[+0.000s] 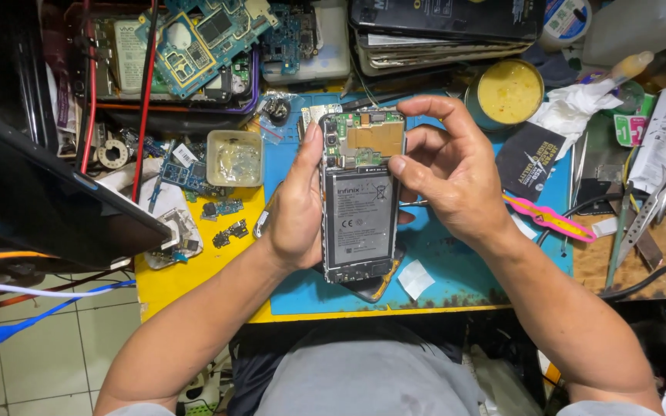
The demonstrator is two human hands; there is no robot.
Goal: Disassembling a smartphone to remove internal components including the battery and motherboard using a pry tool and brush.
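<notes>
The right hand's fingertips [397, 164] are bent inward onto the upper right edge of an opened phone [360, 196], thumb and forefinger curled close together over the exposed circuit board near its far end; whether they pinch some small part there cannot be told. The right hand [447, 173] arches over the phone from the right, while the left hand [296, 208] grips the phone's left edge, its thumb lying along the frame and its other fingers hidden behind, closed firmly enough to carry the device. The phone is held upright above the blue work mat [456, 262], back cover off, with its grey battery [358, 217] filling the middle and a copper-coloured shield near the top. Judging by this, the work in hand looks like probing or loosening something on the board's top right corner, and the next move would call for a steady left grip and a fine, light touch from the right fingertips so that nothing on the board is bent. Just beyond, a round tin of yellow paste [509, 91] sits far right, a pink plastic pry tool [549, 218] lies right of the mat, and a small clear tray [233, 158] stands to the left on the yellow table [186, 281].
</notes>
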